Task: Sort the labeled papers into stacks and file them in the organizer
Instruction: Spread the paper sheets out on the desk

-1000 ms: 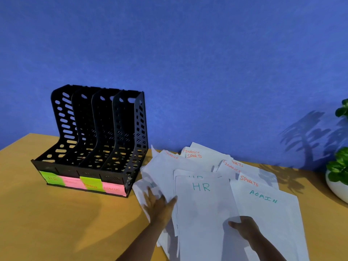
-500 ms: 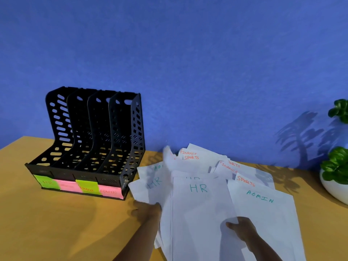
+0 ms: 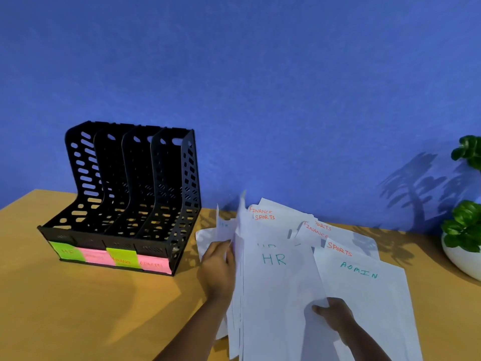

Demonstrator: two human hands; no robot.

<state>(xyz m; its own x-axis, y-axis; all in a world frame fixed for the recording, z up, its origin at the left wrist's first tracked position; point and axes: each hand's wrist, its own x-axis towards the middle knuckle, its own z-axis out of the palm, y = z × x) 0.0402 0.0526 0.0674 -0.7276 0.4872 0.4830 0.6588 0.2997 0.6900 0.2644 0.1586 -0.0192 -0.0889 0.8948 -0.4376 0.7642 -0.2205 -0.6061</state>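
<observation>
White labeled papers lie overlapped on the wooden table. An HR sheet point(image 3: 276, 285) is on top in front, an ADMIN sheet point(image 3: 364, 287) to its right, and SPORTS point(image 3: 341, 250) and FINANCE point(image 3: 270, 214) sheets behind. My left hand point(image 3: 217, 269) grips the left edge of the pile and lifts several sheets up on edge. My right hand point(image 3: 334, 315) holds the HR sheet near its lower right, thumb on top. The black four-slot organizer point(image 3: 130, 199) stands empty at the left, with green and pink sticky labels along its front.
A potted green plant point(image 3: 466, 225) in a white bowl stands at the right edge. The blue wall runs behind the table point(image 3: 91, 308). Bare wood lies in front of the organizer.
My left hand slid from flat on the papers to their left edge and raised several sheets upright. The right hand kept its hold on the HR sheet.
</observation>
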